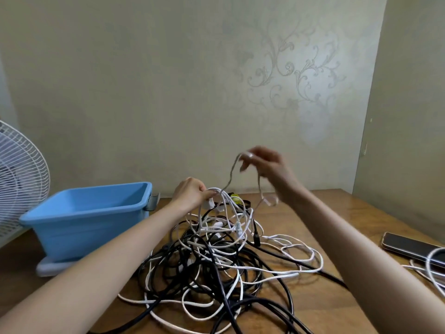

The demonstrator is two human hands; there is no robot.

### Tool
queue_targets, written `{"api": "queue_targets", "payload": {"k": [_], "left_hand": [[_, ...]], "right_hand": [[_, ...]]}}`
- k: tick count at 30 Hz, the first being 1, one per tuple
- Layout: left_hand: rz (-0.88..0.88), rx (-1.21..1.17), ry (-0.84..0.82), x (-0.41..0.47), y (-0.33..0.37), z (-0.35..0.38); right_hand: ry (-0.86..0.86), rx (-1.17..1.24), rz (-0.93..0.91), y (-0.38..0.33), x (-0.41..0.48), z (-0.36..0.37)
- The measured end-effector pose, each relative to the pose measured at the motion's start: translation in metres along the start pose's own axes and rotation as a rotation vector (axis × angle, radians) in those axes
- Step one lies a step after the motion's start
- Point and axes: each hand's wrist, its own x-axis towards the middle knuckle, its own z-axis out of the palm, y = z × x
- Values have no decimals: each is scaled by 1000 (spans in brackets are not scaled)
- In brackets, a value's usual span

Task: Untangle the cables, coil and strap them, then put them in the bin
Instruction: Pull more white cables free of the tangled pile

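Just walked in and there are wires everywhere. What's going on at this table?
A person is working through a tangle of black and white cables on the wooden table. The left hand pinches white loops at the top of the pile, while the right hand holds a white strand up above it. The blue bin beside the pile shows no cables inside, and nothing looks coiled or strapped yet.

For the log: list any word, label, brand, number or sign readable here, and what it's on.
None readable in this frame.
Blue bin: no label visible on its walls.
Phone: dark surface, no brand or text visible.
Cables: any markings too small and blurred to read.
Wall: scroll ornament only, no lettering.
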Motion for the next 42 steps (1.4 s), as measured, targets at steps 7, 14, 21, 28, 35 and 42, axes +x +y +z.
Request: {"api": "queue_targets", "payload": {"k": [7, 14, 21, 28, 35, 42], "left_hand": [[-158, -119, 93, 10, -9, -5], [-388, -270, 241, 12, -40, -13], [-291, -300, 143, 6, -18, -5], [-198, -336, 51, -1, -12, -5], [-151, -231, 21, -9, -17, -12], [-192, -114, -34, -13, -45, -20]], "right_hand": [[123, 596, 27, -13, 6, -58], [320, 1250, 72, 20, -12, -145], [182, -270, 536, 76, -21, -96], [-53, -871, -170, 81, -37, -17], [-657, -1131, -124, 113, -26, 45], [-821, -1237, -30, 120, -13, 31]]}}
